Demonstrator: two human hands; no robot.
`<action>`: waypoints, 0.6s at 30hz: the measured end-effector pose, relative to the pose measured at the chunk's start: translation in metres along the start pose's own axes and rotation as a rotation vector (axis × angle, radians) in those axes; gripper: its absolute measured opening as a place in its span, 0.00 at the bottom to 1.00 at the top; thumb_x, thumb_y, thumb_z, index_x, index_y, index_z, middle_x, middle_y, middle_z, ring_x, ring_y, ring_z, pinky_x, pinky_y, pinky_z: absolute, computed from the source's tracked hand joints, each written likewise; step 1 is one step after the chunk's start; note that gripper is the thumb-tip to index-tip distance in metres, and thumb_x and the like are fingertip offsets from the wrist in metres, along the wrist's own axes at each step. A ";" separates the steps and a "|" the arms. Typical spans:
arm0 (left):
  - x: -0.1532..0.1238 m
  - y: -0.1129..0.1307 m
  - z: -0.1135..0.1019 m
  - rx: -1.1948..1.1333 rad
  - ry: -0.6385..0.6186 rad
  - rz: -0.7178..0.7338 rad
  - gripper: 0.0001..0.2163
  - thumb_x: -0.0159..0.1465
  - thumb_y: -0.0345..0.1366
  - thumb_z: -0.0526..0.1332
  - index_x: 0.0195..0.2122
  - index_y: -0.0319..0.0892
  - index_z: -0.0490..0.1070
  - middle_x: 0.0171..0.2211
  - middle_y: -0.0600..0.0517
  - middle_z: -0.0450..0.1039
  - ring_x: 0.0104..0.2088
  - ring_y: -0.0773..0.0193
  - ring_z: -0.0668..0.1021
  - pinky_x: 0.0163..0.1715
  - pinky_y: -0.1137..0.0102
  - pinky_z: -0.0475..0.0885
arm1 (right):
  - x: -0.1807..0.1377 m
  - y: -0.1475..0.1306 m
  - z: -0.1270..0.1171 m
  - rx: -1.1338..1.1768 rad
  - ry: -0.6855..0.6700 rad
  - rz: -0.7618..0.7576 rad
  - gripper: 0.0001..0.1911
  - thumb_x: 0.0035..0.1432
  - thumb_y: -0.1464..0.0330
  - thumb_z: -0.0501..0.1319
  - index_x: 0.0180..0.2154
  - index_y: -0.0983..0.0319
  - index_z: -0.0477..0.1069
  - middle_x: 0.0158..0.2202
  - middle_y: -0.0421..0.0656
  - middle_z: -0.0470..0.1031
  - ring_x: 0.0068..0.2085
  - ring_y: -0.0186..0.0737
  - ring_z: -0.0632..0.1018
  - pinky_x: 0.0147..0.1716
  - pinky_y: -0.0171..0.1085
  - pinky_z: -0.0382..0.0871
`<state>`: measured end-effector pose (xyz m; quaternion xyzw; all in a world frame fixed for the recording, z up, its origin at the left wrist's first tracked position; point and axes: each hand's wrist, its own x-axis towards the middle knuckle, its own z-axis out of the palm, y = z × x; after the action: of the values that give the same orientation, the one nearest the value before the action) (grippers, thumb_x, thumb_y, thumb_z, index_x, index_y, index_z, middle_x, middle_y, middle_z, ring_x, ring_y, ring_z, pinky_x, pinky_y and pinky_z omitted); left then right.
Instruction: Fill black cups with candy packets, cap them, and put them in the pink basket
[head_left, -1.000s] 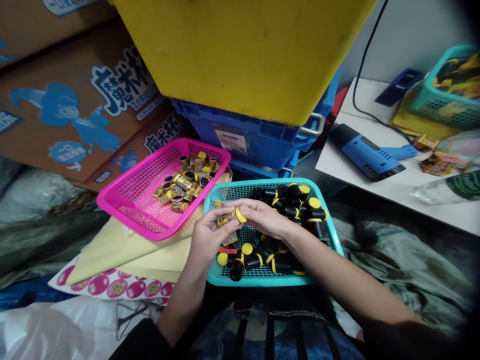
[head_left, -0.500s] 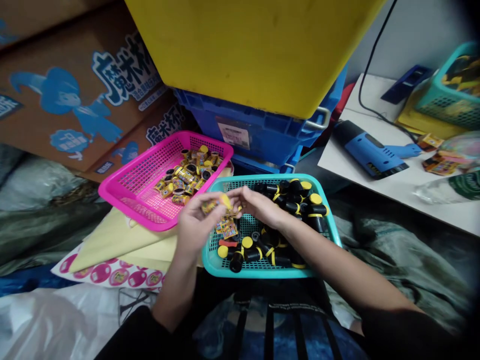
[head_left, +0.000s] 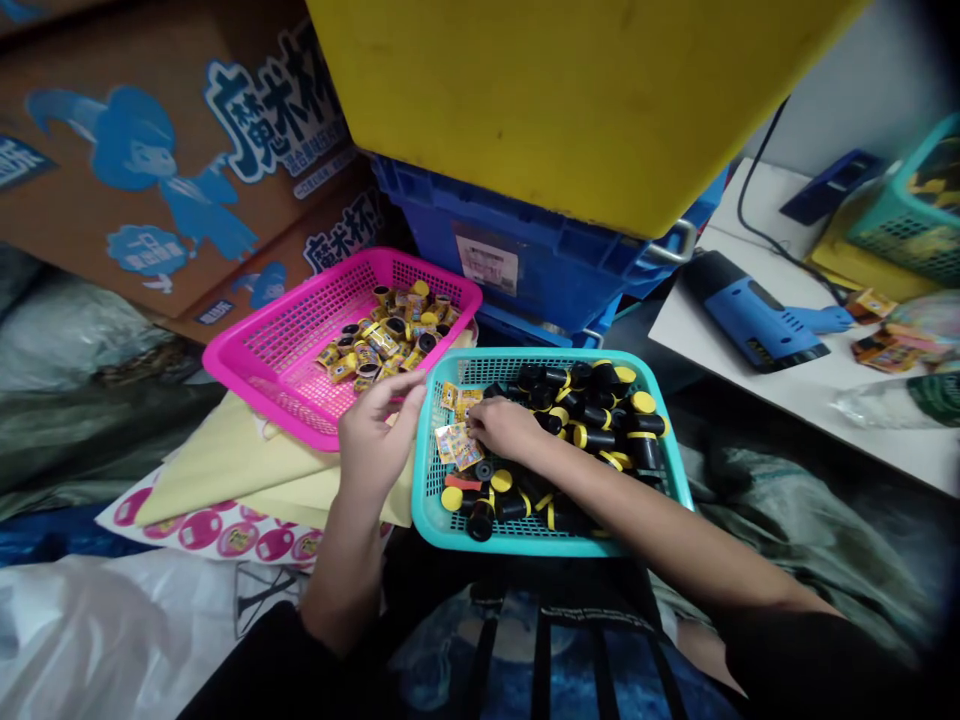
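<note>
2 hands: our right hand (head_left: 501, 428) pinches stickers (head_left: 459, 446) inside the teal basket (head_left: 551, 541); our left hand (head_left: 373, 440), loosely spread and empty, hovers just left.

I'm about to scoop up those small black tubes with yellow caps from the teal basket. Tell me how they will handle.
The black tubes are round, lying on their sides, so they would probably roll if nudged. They look small and plastic, likely light. Heaped loosely in the teal basket, several may shift when one is pulled out.
</note>
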<state>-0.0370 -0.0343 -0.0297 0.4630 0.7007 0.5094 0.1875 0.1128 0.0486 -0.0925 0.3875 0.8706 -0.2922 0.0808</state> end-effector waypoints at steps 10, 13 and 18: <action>-0.006 0.007 -0.002 -0.044 -0.109 -0.051 0.09 0.59 0.38 0.62 0.38 0.45 0.78 0.35 0.51 0.79 0.30 0.65 0.80 0.34 0.70 0.77 | 0.003 0.006 -0.009 0.061 0.014 -0.041 0.06 0.55 0.67 0.61 0.31 0.62 0.74 0.35 0.46 0.77 0.40 0.42 0.75 0.38 0.35 0.65; -0.007 0.002 0.005 -0.004 -0.251 -0.048 0.10 0.56 0.37 0.65 0.39 0.46 0.77 0.41 0.50 0.78 0.38 0.62 0.80 0.41 0.67 0.75 | -0.005 0.011 -0.024 0.298 0.053 -0.080 0.06 0.54 0.66 0.62 0.30 0.61 0.72 0.30 0.41 0.76 0.33 0.36 0.75 0.33 0.33 0.65; -0.007 -0.005 0.023 -0.216 -0.294 -0.232 0.13 0.50 0.34 0.68 0.38 0.42 0.75 0.31 0.51 0.77 0.33 0.64 0.79 0.35 0.69 0.76 | -0.023 0.014 -0.048 1.019 0.031 -0.279 0.10 0.51 0.67 0.64 0.36 0.63 0.67 0.28 0.37 0.72 0.29 0.31 0.73 0.33 0.33 0.66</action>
<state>-0.0185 -0.0279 -0.0448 0.4257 0.6557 0.4838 0.3935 0.1434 0.0689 -0.0512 0.2626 0.6625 -0.6805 -0.1704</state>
